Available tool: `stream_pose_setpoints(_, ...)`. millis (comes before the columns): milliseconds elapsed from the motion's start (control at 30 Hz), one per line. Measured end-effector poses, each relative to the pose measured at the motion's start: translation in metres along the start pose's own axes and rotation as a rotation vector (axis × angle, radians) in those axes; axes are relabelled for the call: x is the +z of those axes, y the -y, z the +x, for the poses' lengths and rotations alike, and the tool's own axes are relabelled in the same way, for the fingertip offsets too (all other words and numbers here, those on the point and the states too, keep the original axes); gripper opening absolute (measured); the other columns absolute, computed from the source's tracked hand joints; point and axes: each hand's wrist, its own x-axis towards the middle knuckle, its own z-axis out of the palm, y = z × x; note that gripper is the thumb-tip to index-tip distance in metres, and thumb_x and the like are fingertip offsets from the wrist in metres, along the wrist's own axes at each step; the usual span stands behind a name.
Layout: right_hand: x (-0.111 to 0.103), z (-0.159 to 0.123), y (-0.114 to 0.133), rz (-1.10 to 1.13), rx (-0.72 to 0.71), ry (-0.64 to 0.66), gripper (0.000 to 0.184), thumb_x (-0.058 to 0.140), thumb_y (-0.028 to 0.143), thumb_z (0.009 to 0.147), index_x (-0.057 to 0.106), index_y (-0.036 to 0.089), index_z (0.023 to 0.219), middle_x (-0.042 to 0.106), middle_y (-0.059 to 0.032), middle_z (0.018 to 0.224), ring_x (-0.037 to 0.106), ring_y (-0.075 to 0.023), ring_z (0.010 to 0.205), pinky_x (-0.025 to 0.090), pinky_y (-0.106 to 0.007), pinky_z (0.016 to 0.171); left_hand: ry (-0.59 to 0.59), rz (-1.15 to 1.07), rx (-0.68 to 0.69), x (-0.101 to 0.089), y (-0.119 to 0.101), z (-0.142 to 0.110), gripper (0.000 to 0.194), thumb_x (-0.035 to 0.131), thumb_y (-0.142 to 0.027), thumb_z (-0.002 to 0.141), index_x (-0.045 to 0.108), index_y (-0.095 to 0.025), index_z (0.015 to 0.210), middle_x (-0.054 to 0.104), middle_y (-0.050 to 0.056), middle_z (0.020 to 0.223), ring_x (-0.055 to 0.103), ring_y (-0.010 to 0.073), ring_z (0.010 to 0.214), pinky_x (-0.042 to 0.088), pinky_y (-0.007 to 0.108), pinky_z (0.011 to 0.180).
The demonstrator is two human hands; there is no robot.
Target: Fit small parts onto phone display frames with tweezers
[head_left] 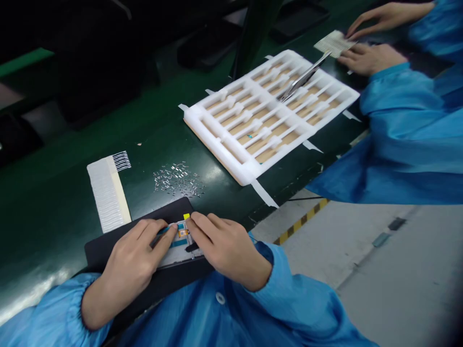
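1. The flat panel point(174, 255) lies over the black pad point(97, 250) by the near edge of the desk point(61, 212); the step in hand looks like fine work around its orange part point(183, 233)
2. The left hand point(135, 246) bends onto the panel, the right hand point(224, 241) curls over its right side near the yellow tab point(186, 216); one cannot tell whether either pinches anything
3. The next move seems to call for a light, steady touch
4. Both hands hide much of the panel; the dark piece point(193, 247) is unclear
5. Beyond, scattered metal bits point(177, 178) are too small to identify
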Motion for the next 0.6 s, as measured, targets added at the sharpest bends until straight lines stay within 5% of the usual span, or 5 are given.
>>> stream_pose_setpoints(200, -0.003, -0.011, 0.022, -0.017, 0.107, 0.103, 0.043, 0.043, 0.004, 0.099, 0.067, -0.002, 0.134, 0.073, -0.0248, 0.128, 0.07, -0.0246, 0.076, 0.059, -0.036, 0.052, -0.016, 0.04, 0.029, 0.002, -0.001, 0.002, 0.031, 0.045, -0.006, 0.103, 0.066, -0.005, 0.126, 0.069, 0.017, 0.111, 0.066, 0.0276, 0.098, 0.062, 0.04, 0.082)
stream_pose_setpoints(300, -0.001, -0.015, 0.011, 0.233, 0.192, 0.021, 0.034, 0.048, 0.01, 0.103, 0.07, 0.006, 0.129, 0.072, -0.0212, 0.126, 0.073, -0.0248, 0.089, 0.065, -0.036, 0.066, 0.018, 0.039, 0.026, 0.001, 0.0, -0.001, 0.033, 0.047, -0.005, 0.102, 0.065, -0.006, 0.13, 0.069, 0.018, 0.115, 0.066, 0.0287, 0.099, 0.063, 0.042, 0.081)
stream_pose_setpoints(467, 0.007, -0.018, -0.022, 0.737, 0.562, -0.425, 0.016, 0.065, 0.027, 0.104, 0.077, 0.02, 0.111, 0.071, -0.0116, 0.117, 0.072, -0.0205, 0.093, 0.063, -0.037, 0.08, 0.102, -0.01, -0.076, -0.012, -0.002, -0.007, 0.029, 0.058, -0.028, 0.105, 0.064, -0.014, 0.13, 0.068, 0.017, 0.127, 0.067, 0.0321, 0.113, 0.063, 0.049, 0.093)
stream_pose_setpoints(600, 0.028, -0.017, -0.033, 0.975, 0.782, -0.901, 0.048, 0.042, 0.038, 0.112, 0.079, 0.02, 0.087, 0.071, -0.0102, 0.1, 0.07, -0.0227, 0.087, 0.059, -0.042, 0.076, 0.17, -0.031, -0.119, -0.017, -0.011, -0.009, 0.035, 0.059, -0.047, 0.103, 0.063, -0.017, 0.12, 0.065, 0.018, 0.138, 0.065, 0.0366, 0.122, 0.061, 0.053, 0.097)
